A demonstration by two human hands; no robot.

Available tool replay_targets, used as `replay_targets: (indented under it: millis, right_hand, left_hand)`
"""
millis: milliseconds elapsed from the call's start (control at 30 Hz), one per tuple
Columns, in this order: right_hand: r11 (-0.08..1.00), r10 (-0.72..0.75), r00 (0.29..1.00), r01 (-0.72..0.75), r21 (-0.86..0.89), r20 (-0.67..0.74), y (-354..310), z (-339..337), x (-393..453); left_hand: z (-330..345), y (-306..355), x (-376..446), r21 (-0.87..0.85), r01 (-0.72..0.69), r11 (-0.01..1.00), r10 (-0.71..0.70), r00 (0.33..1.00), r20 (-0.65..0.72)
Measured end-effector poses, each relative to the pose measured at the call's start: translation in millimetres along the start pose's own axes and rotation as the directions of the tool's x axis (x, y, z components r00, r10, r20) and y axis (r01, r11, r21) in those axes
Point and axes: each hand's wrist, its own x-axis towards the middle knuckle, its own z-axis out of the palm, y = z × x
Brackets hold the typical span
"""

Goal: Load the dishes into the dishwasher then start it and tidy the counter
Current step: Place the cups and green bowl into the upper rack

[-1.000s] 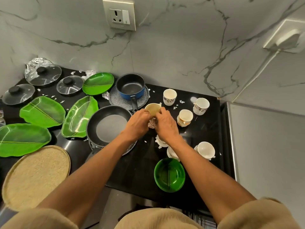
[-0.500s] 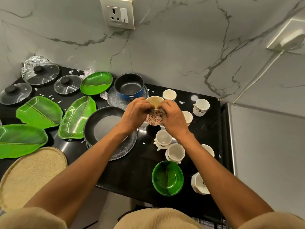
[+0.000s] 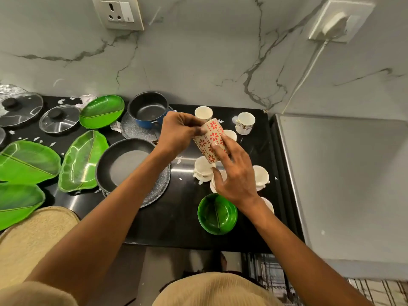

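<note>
Half a second ago both hands clasped the cup upright above the frying pan's rim; now it has been lifted a little further right and tipped, its mouth leaning up toward the wall and its base down toward the person. The left hand [image 3: 176, 135] grips the upper part, its fingers curled round the rim end. The patterned cup [image 3: 210, 139], cream with red flower prints and small red squares, hangs in the air above the black tabletop [image 3: 176, 217], over the cluster of white teacups [image 3: 203, 168]. The right hand [image 3: 234, 175] has loosened: its fingers are spread and nearly straight, the tips resting against the cup's lower side, the thumb held apart.
</note>
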Motion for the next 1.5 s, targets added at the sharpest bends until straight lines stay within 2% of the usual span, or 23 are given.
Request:
replay_targets:
  millis: [100,267,467,667,833,1033,1233,1367,1500]
  right_hand:
    - [0.996,-0.005,0.996,-0.003,-0.085,-0.09,-1,-14,-18]
    - [0.98,0.008,0.977,-0.05,-0.191,-0.215,-3,-45,-56]
    - [0.945,0.062,0.955,-0.149,-0.291,-0.29,-12,-92,-112]
    - [0.89,0.227,0.911,-0.337,-0.306,-0.344,-15,-127,-182]
    - [0.805,0.386,0.827,-0.518,-0.288,-0.408,-23,-153,-241]
    - [0.639,0.557,0.668,-0.724,-0.26,-0.494,-30,-181,-309]
    - [0.453,0.697,0.492,-0.866,-0.211,-0.522,-38,-204,-377]
    - [0.297,0.821,0.315,-0.948,-0.115,-0.477,-32,-213,-423]
    - [0.137,0.914,0.141,-0.99,-0.038,-0.38,-20,-220,-458]
  left_hand:
    - [11,14,-10,-0.11,0.053,0.993,-0.044,0.996,0.075]
    - [40,31,-28,-0.17,0.141,0.975,-0.1,0.968,0.231]
    - [95,42,-62,-0.206,0.29,0.935,-0.174,0.877,0.447]
    - [169,41,-94,-0.069,0.139,0.988,-0.081,0.841,0.535]
    - [232,41,-136,0.042,-0.028,0.999,-0.004,0.786,0.619]
    - [297,32,-209,0.095,-0.222,0.97,0.065,0.62,0.782]
    - [355,22,-274,0.09,-0.314,0.945,0.053,0.421,0.906]
    - [387,5,-313,0.112,-0.363,0.925,-0.003,0.289,0.957]
    - [410,-20,-344,0.194,-0.394,0.898,-0.106,0.233,0.967]
